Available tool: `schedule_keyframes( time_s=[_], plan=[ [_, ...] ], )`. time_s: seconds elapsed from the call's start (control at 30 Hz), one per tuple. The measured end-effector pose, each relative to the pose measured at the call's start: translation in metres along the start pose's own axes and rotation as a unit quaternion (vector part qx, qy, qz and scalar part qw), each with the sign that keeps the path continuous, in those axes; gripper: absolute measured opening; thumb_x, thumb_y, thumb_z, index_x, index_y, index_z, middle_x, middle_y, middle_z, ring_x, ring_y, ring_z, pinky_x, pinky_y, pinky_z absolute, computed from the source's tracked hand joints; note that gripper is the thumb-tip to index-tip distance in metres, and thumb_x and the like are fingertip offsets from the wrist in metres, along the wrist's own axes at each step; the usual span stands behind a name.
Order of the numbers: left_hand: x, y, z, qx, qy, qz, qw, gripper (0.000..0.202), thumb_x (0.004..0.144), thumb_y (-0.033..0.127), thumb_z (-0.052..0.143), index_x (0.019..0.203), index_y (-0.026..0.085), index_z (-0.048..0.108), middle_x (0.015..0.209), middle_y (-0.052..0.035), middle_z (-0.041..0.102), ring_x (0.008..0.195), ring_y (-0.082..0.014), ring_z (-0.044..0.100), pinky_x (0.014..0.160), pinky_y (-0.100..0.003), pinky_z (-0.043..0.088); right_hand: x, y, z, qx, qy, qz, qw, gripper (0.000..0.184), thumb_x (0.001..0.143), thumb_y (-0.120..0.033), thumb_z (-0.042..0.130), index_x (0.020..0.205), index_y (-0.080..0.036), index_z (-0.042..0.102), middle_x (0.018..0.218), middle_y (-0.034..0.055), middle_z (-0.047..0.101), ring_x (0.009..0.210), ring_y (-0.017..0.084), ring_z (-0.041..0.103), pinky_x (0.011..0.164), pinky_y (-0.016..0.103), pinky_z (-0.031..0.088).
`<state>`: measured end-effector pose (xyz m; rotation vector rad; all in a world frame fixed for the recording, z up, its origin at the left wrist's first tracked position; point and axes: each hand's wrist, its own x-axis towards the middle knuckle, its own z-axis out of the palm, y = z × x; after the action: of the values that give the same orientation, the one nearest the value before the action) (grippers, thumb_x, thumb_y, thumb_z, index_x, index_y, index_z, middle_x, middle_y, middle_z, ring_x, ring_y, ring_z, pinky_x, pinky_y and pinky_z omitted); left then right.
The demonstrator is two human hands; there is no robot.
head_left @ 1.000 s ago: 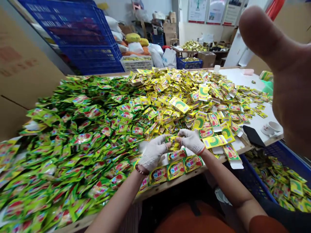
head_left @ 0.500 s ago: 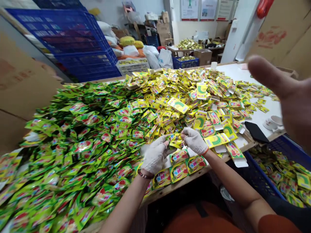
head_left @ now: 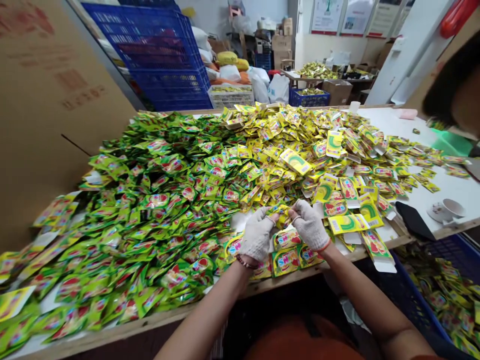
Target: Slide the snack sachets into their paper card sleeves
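Note:
My left hand (head_left: 258, 234), in a white knit glove with bare fingertips, pinches one side of a small yellow packet (head_left: 279, 210). The other side of that packet is in the fingers of my right hand (head_left: 309, 225), gloved the same way. Both hands are just above the near edge of the table. Below them lie several flat printed packets (head_left: 285, 261) in short rows. A large heap of green packets (head_left: 157, 200) spreads to the left of my hands, and a heap of yellow packets (head_left: 262, 132) rises behind them. Flattened yellow boxes (head_left: 343, 223) lie right of my right hand.
At the right are a black phone (head_left: 414, 220) and a white cup (head_left: 446, 211) on the table (head_left: 450, 185). A blue crate (head_left: 423, 290) of packets stands below the edge. Cardboard (head_left: 48, 125) borders the left, blue crates (head_left: 157, 50) behind. Another person's head (head_left: 455, 90) shows at right.
The view has swung left, so the scene sits further right. Both hands still hold the yellow packet. The other person's hand at the right has gone from view; a head shows there now.

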<state>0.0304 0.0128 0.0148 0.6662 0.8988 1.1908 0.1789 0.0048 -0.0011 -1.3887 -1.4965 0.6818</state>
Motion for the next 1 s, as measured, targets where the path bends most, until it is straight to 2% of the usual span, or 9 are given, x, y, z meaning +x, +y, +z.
schedule_keyframes(
  time_s=[0.17,0.23,0.4,0.47,0.53,0.63,0.7,0.83,1.0],
  plan=[
    [0.013,0.0,0.003,0.095,0.01,0.065,0.993,0.039,0.064,0.039,0.076,0.091,0.018,0.058,0.08,-0.0034,0.071,0.066,-0.0173,0.067,0.064,-0.032,0.056,0.003,0.004,0.008,0.232,-0.049,0.104,0.966,0.053,0.077,-0.054,0.07,0.112,-0.021,0.05,0.093,0.0028,0.065,0.063,0.012,0.061,0.054,0.025,0.054],
    [0.019,-0.002,0.005,0.172,-0.009,0.098,0.98,0.033,0.068,0.04,0.07,0.09,0.017,0.061,0.08,-0.0042,0.069,0.067,-0.0171,0.065,0.065,-0.034,0.055,0.007,0.005,0.009,0.284,-0.072,0.137,0.946,0.059,0.073,-0.057,0.073,0.113,-0.02,0.053,0.098,0.0052,0.068,0.063,0.012,0.063,0.056,0.027,0.057],
    [0.041,0.009,0.02,0.302,-0.028,0.189,0.934,0.016,0.072,0.029,0.068,0.083,0.018,0.068,0.09,-0.0058,0.065,0.089,-0.0215,0.061,0.087,-0.039,0.051,0.021,0.015,-0.008,0.305,0.028,0.158,0.939,0.06,0.068,-0.06,0.075,0.108,-0.018,0.06,0.093,0.0068,0.071,0.063,0.016,0.067,0.051,0.028,0.058],
    [0.058,0.017,0.036,0.421,-0.049,0.292,0.857,0.018,0.076,0.021,0.062,0.092,0.018,0.069,0.1,-0.0077,0.064,0.102,-0.0235,0.058,0.097,-0.04,0.046,0.025,0.021,-0.019,0.273,0.075,0.162,0.945,0.062,0.067,-0.059,0.075,0.111,-0.017,0.062,0.091,0.0067,0.072,0.063,0.017,0.067,0.05,0.029,0.057],
    [0.079,0.023,0.06,0.571,-0.086,0.399,0.712,0.028,0.078,0.015,0.057,0.104,0.017,0.068,0.111,-0.0106,0.063,0.112,-0.0251,0.055,0.101,-0.039,0.044,0.026,0.027,-0.028,0.23,0.112,0.17,0.951,0.064,0.068,-0.058,0.074,0.115,-0.016,0.063,0.09,0.0064,0.072,0.062,0.017,0.065,0.05,0.028,0.056],
    [0.11,0.029,0.096,0.723,-0.101,0.428,0.532,0.051,0.077,0.019,0.063,0.128,0.016,0.058,0.127,-0.0158,0.058,0.12,-0.0307,0.052,0.099,-0.044,0.043,0.022,0.033,-0.037,0.178,0.155,0.183,0.954,0.068,0.068,-0.057,0.072,0.12,-0.014,0.063,0.089,0.0066,0.072,0.065,0.017,0.065,0.054,0.028,0.055],
    [0.122,0.036,0.11,0.765,-0.099,0.419,0.479,0.04,0.081,0.018,0.059,0.121,0.013,0.062,0.116,-0.0173,0.064,0.111,-0.0316,0.057,0.093,-0.044,0.045,0.017,0.036,-0.042,0.172,0.167,0.175,0.955,0.07,0.068,-0.059,0.072,0.121,-0.013,0.063,0.089,0.0076,0.072,0.072,0.02,0.066,0.058,0.029,0.056],
    [0.121,0.058,0.102,0.764,-0.074,0.43,0.476,0.029,0.092,0.015,0.04,0.103,0.013,0.066,0.1,-0.0157,0.067,0.1,-0.0294,0.06,0.09,-0.043,0.045,0.01,0.04,-0.051,0.191,0.153,0.144,0.959,0.071,0.068,-0.061,0.073,0.121,-0.014,0.065,0.09,0.0077,0.073,0.074,0.021,0.067,0.061,0.031,0.057],
    [0.104,0.074,0.069,0.734,-0.006,0.416,0.537,0.027,0.088,0.024,0.05,0.111,0.017,0.064,0.11,-0.0115,0.067,0.105,-0.0266,0.06,0.093,-0.037,0.047,0.021,0.031,-0.041,0.236,0.134,0.126,0.954,0.068,0.069,-0.062,0.073,0.119,-0.016,0.066,0.098,0.008,0.073,0.074,0.019,0.067,0.062,0.029,0.058]
  ],
)
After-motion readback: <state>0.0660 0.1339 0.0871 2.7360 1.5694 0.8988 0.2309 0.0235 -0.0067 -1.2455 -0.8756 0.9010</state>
